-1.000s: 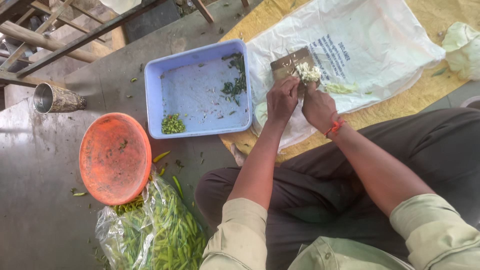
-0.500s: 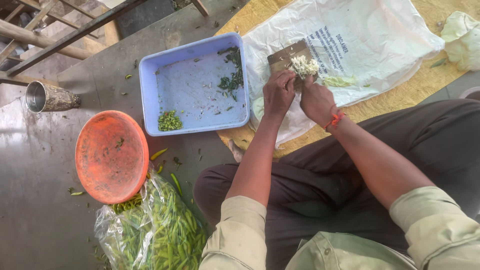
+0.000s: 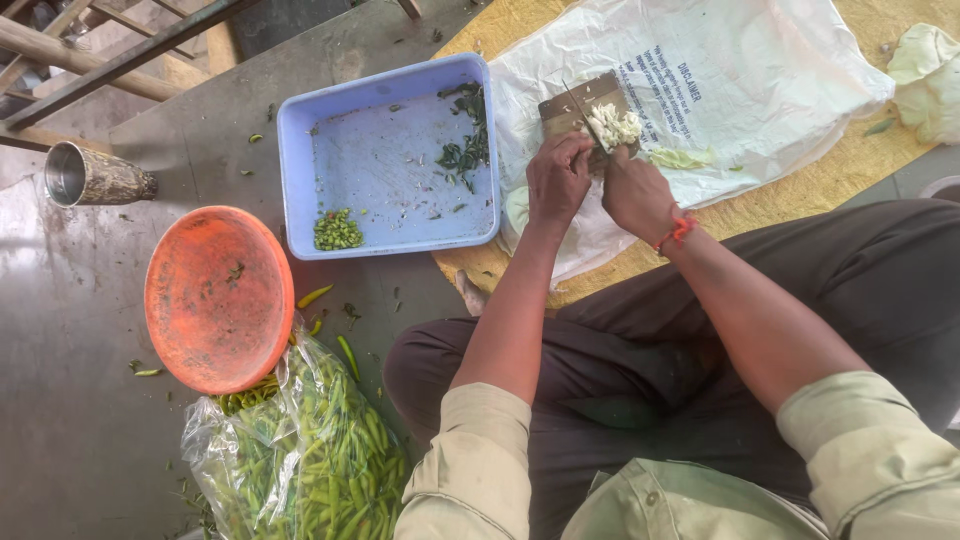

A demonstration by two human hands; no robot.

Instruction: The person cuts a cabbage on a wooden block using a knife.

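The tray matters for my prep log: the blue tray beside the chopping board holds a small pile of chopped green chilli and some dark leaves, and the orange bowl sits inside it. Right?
Not quite. The head view shows the orange bowl on the floor outside the blue tray, resting against the chilli bag. The rest stands.

head cam | looks steeply down | hands (image 3: 600, 185) near | single view

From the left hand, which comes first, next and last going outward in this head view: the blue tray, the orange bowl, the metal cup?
1. Blue tray: just beside the left hand, on its left in the picture.
2. Orange bowl: farther left and lower, past the tray, leaning on the bag of green chillies.
3. Metal cup: farthest, lying near the left edge.
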